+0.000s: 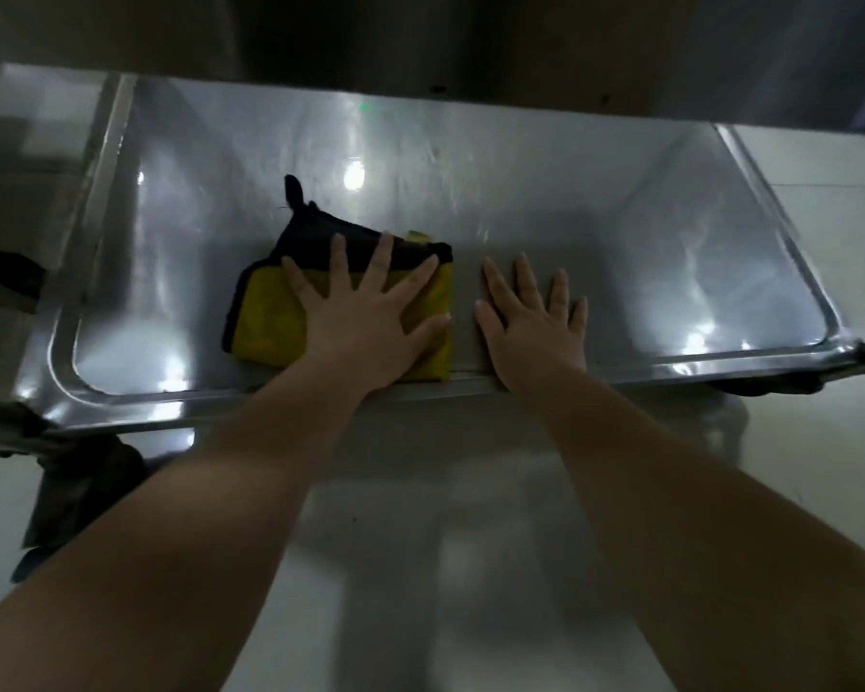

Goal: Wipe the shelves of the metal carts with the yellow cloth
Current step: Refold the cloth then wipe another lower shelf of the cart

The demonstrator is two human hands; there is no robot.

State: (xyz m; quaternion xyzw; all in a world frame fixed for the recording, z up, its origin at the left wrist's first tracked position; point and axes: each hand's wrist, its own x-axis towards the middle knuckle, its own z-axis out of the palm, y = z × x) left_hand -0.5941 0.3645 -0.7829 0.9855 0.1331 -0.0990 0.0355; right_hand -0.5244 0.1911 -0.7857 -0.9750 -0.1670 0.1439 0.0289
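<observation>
Yellow cloth under splayed fingers of L hand, R hand flat beside on shelf, empty

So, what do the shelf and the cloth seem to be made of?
Shelf: most likely stainless steel, polished; it shows bright glare spots and reflections. Cloth: probably microfibre, soft and matt, yellow with a dark edge; it lies folded flat under the left hand.

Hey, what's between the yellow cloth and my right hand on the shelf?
Only a narrow strip of bare metal shelf separates the yellow cloth from the right hand, seen in the head view.
</observation>
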